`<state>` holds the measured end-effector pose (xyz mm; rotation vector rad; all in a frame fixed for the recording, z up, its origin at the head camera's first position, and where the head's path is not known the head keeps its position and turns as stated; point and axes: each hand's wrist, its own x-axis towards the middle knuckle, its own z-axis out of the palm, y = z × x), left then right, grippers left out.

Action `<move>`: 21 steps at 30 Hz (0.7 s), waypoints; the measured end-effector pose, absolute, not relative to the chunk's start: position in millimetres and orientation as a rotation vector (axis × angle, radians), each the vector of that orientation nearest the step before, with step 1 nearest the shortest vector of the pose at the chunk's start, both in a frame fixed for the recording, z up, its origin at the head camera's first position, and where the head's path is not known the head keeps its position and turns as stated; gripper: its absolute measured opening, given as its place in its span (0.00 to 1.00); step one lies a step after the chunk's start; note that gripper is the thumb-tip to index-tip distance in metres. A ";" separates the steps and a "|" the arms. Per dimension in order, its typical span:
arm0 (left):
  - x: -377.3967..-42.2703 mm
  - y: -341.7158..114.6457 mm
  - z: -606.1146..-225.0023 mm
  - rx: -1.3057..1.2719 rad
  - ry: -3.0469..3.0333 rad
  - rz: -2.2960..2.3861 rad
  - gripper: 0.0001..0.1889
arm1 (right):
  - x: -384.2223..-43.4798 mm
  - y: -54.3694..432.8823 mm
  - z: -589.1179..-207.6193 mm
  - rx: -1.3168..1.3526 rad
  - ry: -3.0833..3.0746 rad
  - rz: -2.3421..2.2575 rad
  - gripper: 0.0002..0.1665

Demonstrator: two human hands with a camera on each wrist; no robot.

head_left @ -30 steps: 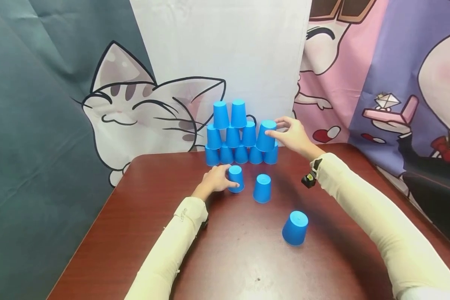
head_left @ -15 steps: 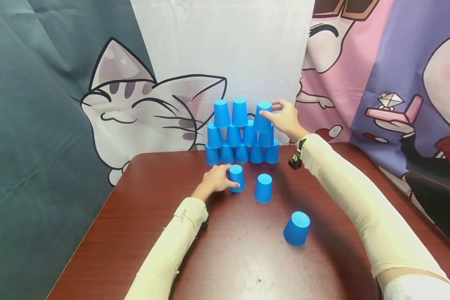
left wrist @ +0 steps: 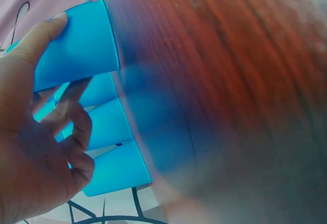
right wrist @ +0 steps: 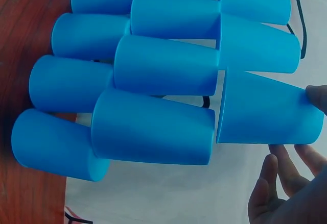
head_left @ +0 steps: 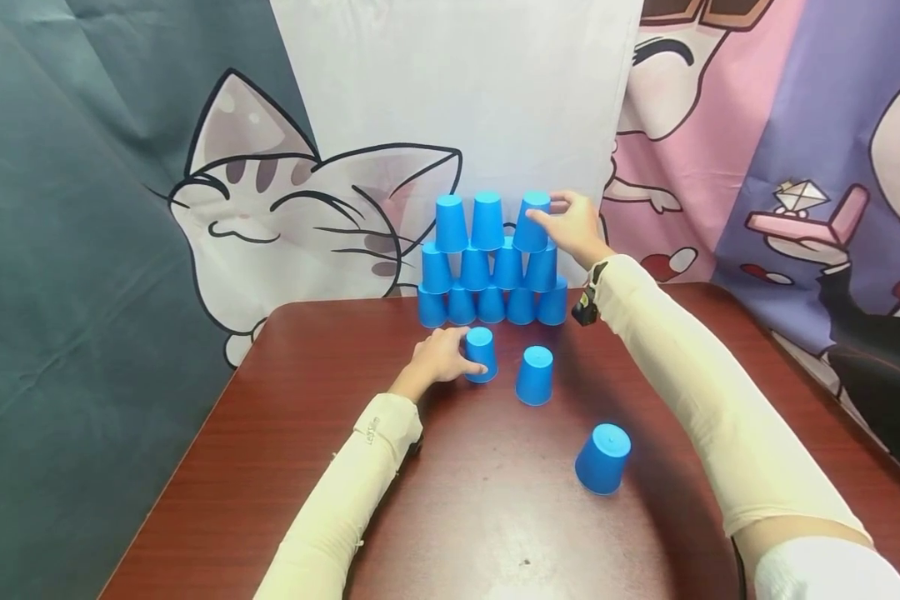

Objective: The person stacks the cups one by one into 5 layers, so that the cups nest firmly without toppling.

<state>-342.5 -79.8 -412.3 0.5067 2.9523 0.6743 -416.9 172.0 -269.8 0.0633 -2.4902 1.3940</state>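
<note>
Blue upside-down cups form a stepped wall, the bottom row (head_left: 491,305) on the table, a middle row (head_left: 475,268) above it, and two cups of a third row (head_left: 487,221) on top. My right hand (head_left: 576,227) pinches another blue cup (right wrist: 265,112) at the right end of that third row, thumb on one side, fingers on the other; its rim is right at the bases of the middle-row cups. In front of the wall, my left hand (head_left: 442,356) holds a blue cup (left wrist: 76,50) upside down at the table, thumb and fingers around its sides.
Two more upside-down blue cups stand loose on the brown table (head_left: 307,433): one cup (head_left: 535,376) right of the left hand's cup, the other cup (head_left: 603,458) nearer the front right. A cartoon-printed cloth (head_left: 390,75) hangs behind the wall.
My right hand has raised its cup from the right end of the middle row to the third row, and brought it down there. The left hand stays on its cup.
</note>
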 end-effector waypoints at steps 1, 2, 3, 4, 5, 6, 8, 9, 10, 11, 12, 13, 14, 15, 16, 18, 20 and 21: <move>-342.8 -79.8 -412.3 0.510 2.952 0.678 0.36 | -417.7 172.0 -270.0 0.062 -2.493 1.397 0.43; -342.9 -79.8 -412.1 0.513 2.952 0.680 0.36 | -418.2 171.8 -270.1 0.060 -2.491 1.406 0.43; -342.9 -79.9 -412.0 0.517 2.951 0.681 0.35 | -419.2 171.6 -270.1 0.058 -2.490 1.414 0.43; -342.9 -79.9 -411.9 0.519 2.948 0.682 0.35 | -420.0 171.3 -270.1 0.055 -2.489 1.419 0.43; -343.0 -80.1 -411.8 0.522 2.947 0.681 0.35 | -421.0 171.0 -270.2 0.050 -2.489 1.422 0.43; -342.9 -80.4 -411.6 0.524 2.947 0.677 0.34 | -421.8 170.2 -269.9 0.050 -2.485 1.428 0.43; -342.6 -79.8 -411.4 0.523 2.948 0.673 0.34 | -423.3 170.1 -269.6 0.048 -2.481 1.435 0.43; -342.4 -79.6 -411.1 0.522 2.949 0.673 0.34 | -424.1 169.9 -269.3 0.050 -2.481 1.431 0.43; -342.3 -79.4 -410.7 0.520 2.948 0.676 0.33 | -424.7 169.6 -268.9 0.053 -2.483 1.427 0.43; -342.3 -79.3 -410.4 0.519 2.950 0.678 0.33 | -425.3 169.2 -268.4 0.059 -2.480 1.426 0.43; -342.3 -79.2 -410.1 0.519 2.950 0.682 0.33 | -425.8 168.9 -267.9 0.064 -2.481 1.422 0.43; -342.5 -79.1 -409.9 0.519 2.948 0.686 0.34 | -426.3 168.8 -267.6 0.062 -2.486 1.413 0.43; -342.8 -79.0 -410.1 0.519 2.948 0.687 0.34 | -426.7 168.8 -267.4 0.065 -2.488 1.409 0.43; -343.0 -78.9 -410.3 0.520 2.945 0.689 0.34 | -426.9 168.8 -267.2 0.070 -2.492 1.408 0.43; -343.3 -78.9 -410.6 0.518 2.945 0.687 0.34 | -427.3 168.7 -267.3 0.074 -2.498 1.407 0.43; -343.7 -79.0 -411.3 0.514 2.945 0.681 0.34 | -428.2 169.0 -267.8 0.083 -2.507 1.409 0.44; -344.1 -79.1 -412.3 0.511 2.946 0.672 0.34 | -429.1 169.5 -268.8 0.091 -2.515 1.407 0.44; -344.0 -79.1 -412.6 0.511 2.946 0.669 0.34 | -429.5 169.8 -269.3 0.096 -2.520 1.404 0.44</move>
